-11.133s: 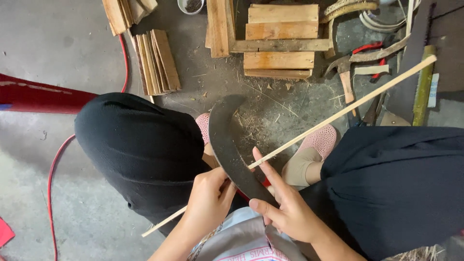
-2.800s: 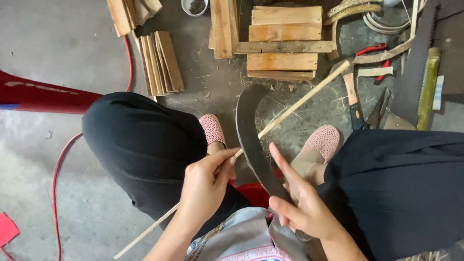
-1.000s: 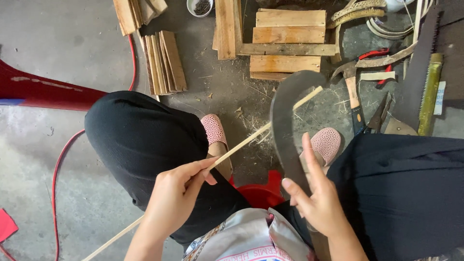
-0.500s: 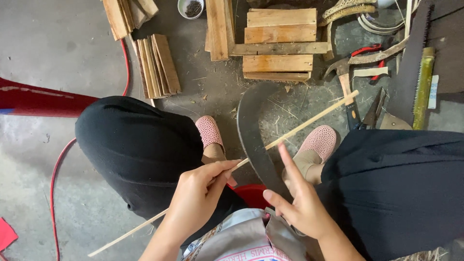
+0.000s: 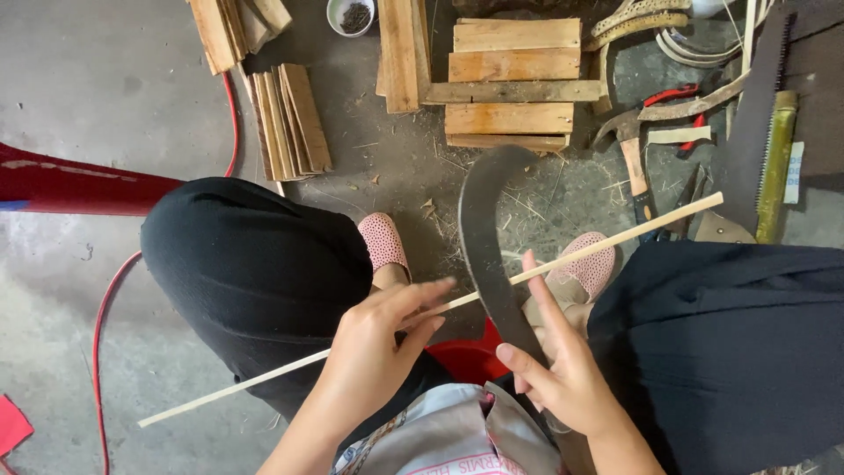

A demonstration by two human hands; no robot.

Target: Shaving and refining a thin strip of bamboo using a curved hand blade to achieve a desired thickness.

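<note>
While a long pale bamboo strip (image 5: 563,259) is pinched by the left hand (image 5: 378,339), it is laid across a dark curved steel blade (image 5: 488,237) gripped beneath by the right hand (image 5: 563,369).

A pale label (image 5: 794,173) shows at the right edge of the view, a narrow upright rectangle, white to light blue, lying on the floor just beside the yellow-green back of a saw (image 5: 774,163). Whatever it carries is too small to make out. At the bottom of the view, printed lettering in red runs across the person's pale shirt (image 5: 440,440), between the two forearms. No package, sign or screen shows anywhere else on the floor.
</note>
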